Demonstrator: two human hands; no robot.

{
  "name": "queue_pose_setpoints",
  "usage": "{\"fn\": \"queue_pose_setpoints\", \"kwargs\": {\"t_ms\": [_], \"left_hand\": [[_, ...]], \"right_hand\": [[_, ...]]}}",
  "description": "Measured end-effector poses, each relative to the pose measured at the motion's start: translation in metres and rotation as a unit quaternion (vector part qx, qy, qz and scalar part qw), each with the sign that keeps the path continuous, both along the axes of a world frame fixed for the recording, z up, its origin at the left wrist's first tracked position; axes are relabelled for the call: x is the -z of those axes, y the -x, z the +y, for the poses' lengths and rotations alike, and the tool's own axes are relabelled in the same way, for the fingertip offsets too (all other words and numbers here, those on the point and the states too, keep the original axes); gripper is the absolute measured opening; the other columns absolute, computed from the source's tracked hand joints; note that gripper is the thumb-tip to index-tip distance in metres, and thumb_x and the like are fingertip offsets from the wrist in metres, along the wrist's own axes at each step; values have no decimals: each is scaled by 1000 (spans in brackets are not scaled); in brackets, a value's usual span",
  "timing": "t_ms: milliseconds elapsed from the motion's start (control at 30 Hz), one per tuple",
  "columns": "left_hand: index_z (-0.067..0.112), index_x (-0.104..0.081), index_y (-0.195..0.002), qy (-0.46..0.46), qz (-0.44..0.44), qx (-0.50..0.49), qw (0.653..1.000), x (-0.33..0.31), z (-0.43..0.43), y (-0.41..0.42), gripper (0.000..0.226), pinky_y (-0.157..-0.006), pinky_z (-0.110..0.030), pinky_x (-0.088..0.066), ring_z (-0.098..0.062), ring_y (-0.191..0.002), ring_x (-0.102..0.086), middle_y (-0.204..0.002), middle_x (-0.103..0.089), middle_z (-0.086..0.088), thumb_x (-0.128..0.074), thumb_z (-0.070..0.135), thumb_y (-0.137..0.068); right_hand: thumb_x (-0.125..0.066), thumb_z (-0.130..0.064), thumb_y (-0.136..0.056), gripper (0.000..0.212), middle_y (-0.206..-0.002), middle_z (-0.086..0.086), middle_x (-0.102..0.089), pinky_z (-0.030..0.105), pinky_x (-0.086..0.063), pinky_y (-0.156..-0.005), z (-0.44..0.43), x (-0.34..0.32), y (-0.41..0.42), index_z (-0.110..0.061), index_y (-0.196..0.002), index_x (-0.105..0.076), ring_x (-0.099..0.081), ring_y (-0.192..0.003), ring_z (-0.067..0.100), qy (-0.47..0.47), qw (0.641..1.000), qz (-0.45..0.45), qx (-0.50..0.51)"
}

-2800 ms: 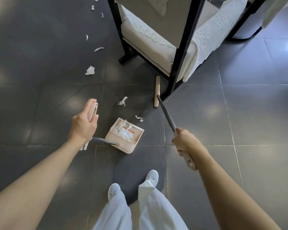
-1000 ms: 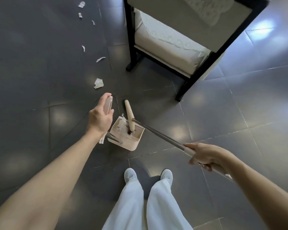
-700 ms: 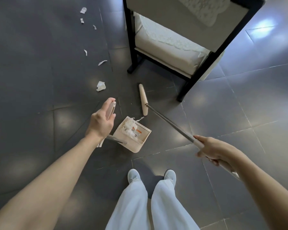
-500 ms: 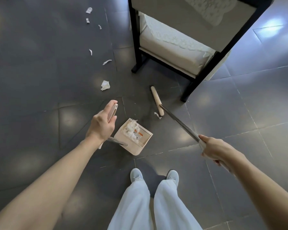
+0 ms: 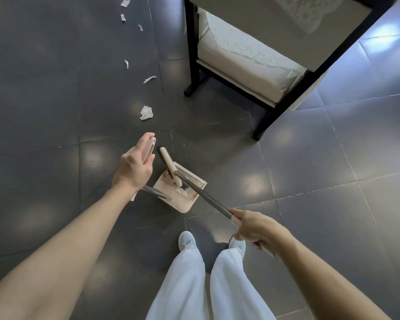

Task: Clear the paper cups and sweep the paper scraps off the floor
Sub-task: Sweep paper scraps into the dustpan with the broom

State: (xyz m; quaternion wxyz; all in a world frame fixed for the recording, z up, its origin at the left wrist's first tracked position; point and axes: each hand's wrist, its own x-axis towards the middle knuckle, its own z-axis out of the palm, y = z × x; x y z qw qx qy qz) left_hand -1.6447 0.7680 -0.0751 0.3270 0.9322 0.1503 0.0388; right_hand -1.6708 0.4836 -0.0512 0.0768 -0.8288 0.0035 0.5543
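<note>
Left hand (image 5: 134, 166): gripping the pale top end of the dustpan handle (image 5: 149, 150), fingers wrapping round it.
Right hand (image 5: 255, 227): clenching the broom handle (image 5: 206, 198) where the metal shaft is meeting its pale grip.
Broom head (image 5: 169, 162): lying across the mouth of the dustpan (image 5: 183, 205), one end dipping inside; judged to be drawing a sweep into the pan.
Dustpan position: sitting on the dark tiled floor (image 5: 56, 88), between the two hands and just ahead of the person's shoes; the broom head is hiding most of its contents.
Progress: sweeping is looking partly done. The tile just around the pan is showing no litter, but a trail is waiting farther out.
Paper scraps (image 5: 146, 112), count: six lying loose, strung from near the left hand toward the top edge; the nearest is the largest and is crumpled.
Paper cups, count: none showing; cannot tell whether cleared.
Tools, count: one broom, one dustpan.
Furniture: one black-framed seat (image 5: 240, 56) standing right of the trail.
</note>
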Motion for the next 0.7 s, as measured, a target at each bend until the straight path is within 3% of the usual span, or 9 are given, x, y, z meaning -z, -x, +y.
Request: {"fn": "queue_pose_setpoints", "kwargs": {"t_ms": [200,467,700], "left_hand": [[23,-46,-137,-13,-11,-57,998,-5,35,-1,50,-73,-34,-42,-42,-87,-61,-103,-66,-21,-59,9,-91],[18,-49,-135,-7,-53,-112,992,-18,84,-36,50,-77,-31,-40,-41,-93,-59,-109,-66,-17,-59,4,-88],[18,-49,-135,-24,-52,-133,989,-15,141,-104,50,-77,-35,-42,-43,-92,-60,-108,-66,-19,-60,5,-87]], "right_hand": [[-55,-18,-88,75,-82,1,-56,20,-40,-36,6,-30,-16,-46,-148,-20,-49,-40,13,-18,1000,-19,0],[-58,-21,-91,74,-93,7,-62,21,-44,-40,36,-42,-75,-44,-150,-19,-50,-40,14,-25,998,-63,-3],[-60,-20,-90,72,-66,3,-55,27,-47,-46,82,-29,-167,-44,-147,-24,-50,-44,17,-64,996,-62,27]]}}
